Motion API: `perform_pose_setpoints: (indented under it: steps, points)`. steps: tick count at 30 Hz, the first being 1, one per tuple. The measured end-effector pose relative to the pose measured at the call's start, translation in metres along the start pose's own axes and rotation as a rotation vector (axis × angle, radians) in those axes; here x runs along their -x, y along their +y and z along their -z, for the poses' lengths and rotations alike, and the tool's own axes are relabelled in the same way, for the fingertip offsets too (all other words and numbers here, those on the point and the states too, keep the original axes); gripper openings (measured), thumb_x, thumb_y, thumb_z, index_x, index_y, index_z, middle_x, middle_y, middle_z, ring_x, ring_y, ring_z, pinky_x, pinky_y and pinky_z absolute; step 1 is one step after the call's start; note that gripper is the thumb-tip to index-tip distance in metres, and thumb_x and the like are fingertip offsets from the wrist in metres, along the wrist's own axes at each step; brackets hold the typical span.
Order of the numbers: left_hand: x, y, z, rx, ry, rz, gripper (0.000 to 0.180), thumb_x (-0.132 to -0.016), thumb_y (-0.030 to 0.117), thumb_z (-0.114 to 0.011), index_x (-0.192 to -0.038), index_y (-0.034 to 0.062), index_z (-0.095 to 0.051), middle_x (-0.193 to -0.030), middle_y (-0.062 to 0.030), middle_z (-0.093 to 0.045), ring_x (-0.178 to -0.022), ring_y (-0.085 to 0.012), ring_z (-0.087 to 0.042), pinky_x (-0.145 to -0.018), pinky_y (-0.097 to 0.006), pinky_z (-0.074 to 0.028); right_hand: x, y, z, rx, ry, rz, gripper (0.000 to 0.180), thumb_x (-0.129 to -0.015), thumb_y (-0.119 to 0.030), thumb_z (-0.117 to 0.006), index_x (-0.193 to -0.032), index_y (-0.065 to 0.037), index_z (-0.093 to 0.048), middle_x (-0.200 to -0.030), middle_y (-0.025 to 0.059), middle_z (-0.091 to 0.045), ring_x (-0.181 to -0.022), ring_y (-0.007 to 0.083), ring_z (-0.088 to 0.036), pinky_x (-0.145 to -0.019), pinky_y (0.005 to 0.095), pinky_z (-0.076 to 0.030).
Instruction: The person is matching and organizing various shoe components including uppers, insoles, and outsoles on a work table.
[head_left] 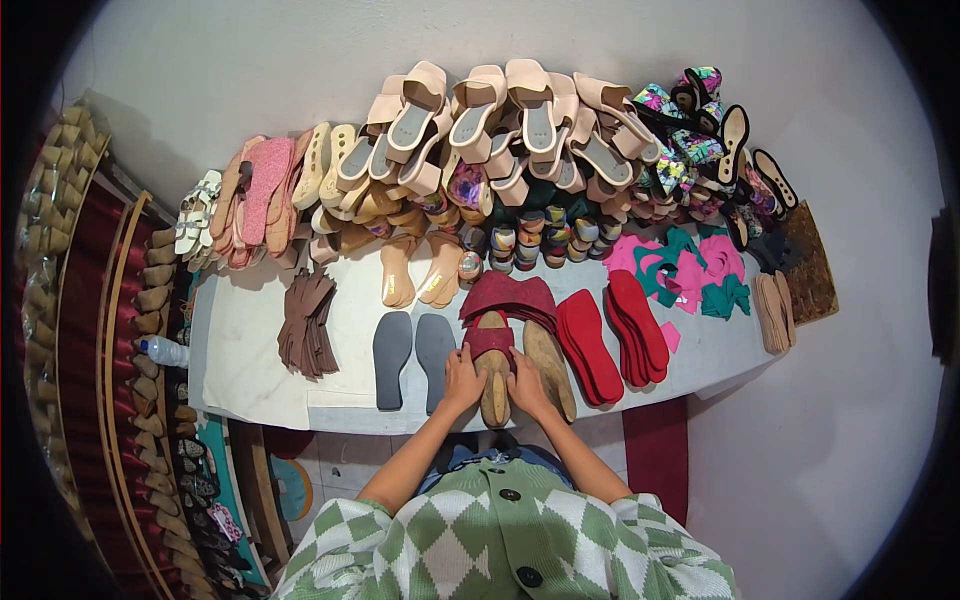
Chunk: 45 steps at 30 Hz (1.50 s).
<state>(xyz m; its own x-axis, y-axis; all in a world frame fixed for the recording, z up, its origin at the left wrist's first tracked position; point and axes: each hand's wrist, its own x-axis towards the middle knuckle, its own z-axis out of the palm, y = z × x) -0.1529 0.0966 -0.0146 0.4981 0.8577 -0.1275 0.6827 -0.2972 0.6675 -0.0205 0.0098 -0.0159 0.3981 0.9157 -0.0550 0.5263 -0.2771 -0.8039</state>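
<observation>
**Dark red band (489,340) clasped across a wooden last (494,390)**

The last lies lengthwise near the person's edge of the table (712,375), and the band crosses its top. The left hand (462,380) closes on the band's end at the last's left flank, fingers bent inward; the right hand (526,385) does the same at the right flank. Gripping from opposite sides probably keeps the band level and snug against the curve. The fingertips are partly hidden, so how tightly each one pinches cannot be told.

A second last (550,370) lies just right of the first, perhaps as its partner. Just beyond the last, dark red pieces (508,298) are piled, apparently to be within short reach. Left of it, two grey soles (393,360) lie side by side, as if paired; farther right, red soles (588,350) are stacked, likely to save room. Well beyond it, beige heeled sandals (480,110) are heaped against the wall, which seems to leave the near surface for handwork.
</observation>
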Motion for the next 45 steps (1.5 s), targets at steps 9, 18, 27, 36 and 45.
perform_pose_setpoints:
  steps: [9, 18, 27, 36, 45]
  points:
    - [0.018, -0.025, -0.028, 0.365, -0.097, 0.422, 0.095, -0.076, 0.049, -0.063, -0.134, -0.0110, -0.017, -0.123, -0.0289, -0.040, -0.112, -0.0371, -0.046, -0.093, -0.039, -0.040, 0.001, -0.006, 0.010, 0.022, -0.126, -0.085, 0.060, -0.080, -0.009, -0.052, -0.136, -0.003, -0.031, -0.110, 0.0328, -0.049, -0.106, 0.0454, -0.047, -0.092, 0.0464, -0.038]
    - [0.021, -0.017, -0.018, 0.714, -0.319, 0.614, 0.119, -0.063, 0.058, -0.073, -0.134, -0.0150, -0.012, -0.128, -0.0274, -0.035, -0.120, -0.0313, -0.040, -0.098, -0.035, -0.035, -0.009, 0.000, 0.007, -0.010, -0.116, -0.018, 0.052, -0.081, -0.010, -0.050, -0.130, -0.001, -0.035, -0.113, 0.0324, -0.050, -0.107, 0.0452, -0.048, -0.093, 0.0455, -0.038]
    - [0.027, 0.021, 0.007, 1.080, -0.309, 0.681, 0.072, -0.065, 0.030, -0.082, -0.113, -0.0090, -0.045, -0.097, -0.0135, -0.061, -0.084, -0.0194, -0.063, -0.072, -0.028, -0.051, -0.008, 0.011, 0.006, -0.125, -0.080, 0.019, 0.051, -0.081, -0.008, -0.048, -0.130, -0.001, -0.033, -0.110, 0.0299, -0.052, -0.103, 0.0419, -0.052, -0.090, 0.0436, -0.040]
    - [0.020, 0.022, -0.016, 1.108, -0.424, 0.650, 0.067, -0.068, 0.033, -0.080, -0.115, -0.0051, -0.052, -0.104, -0.0101, -0.062, -0.092, -0.0188, -0.061, -0.079, -0.030, -0.048, -0.009, 0.021, 0.008, -0.188, -0.095, -0.051, 0.049, -0.086, -0.008, -0.044, -0.133, -0.008, -0.031, -0.100, 0.0287, -0.056, -0.095, 0.0410, -0.057, -0.082, 0.0443, -0.043]
    - [0.013, 0.026, 0.008, 0.840, -0.529, 0.625, 0.083, -0.063, 0.049, -0.078, -0.120, -0.0033, -0.049, -0.107, -0.0133, -0.059, -0.100, -0.0256, -0.058, -0.082, -0.038, -0.048, -0.004, 0.015, 0.001, -0.164, 0.006, 0.054, 0.049, -0.085, -0.006, -0.047, -0.132, -0.010, -0.035, -0.097, 0.0247, -0.057, -0.090, 0.0386, -0.058, -0.082, 0.0419, -0.043]
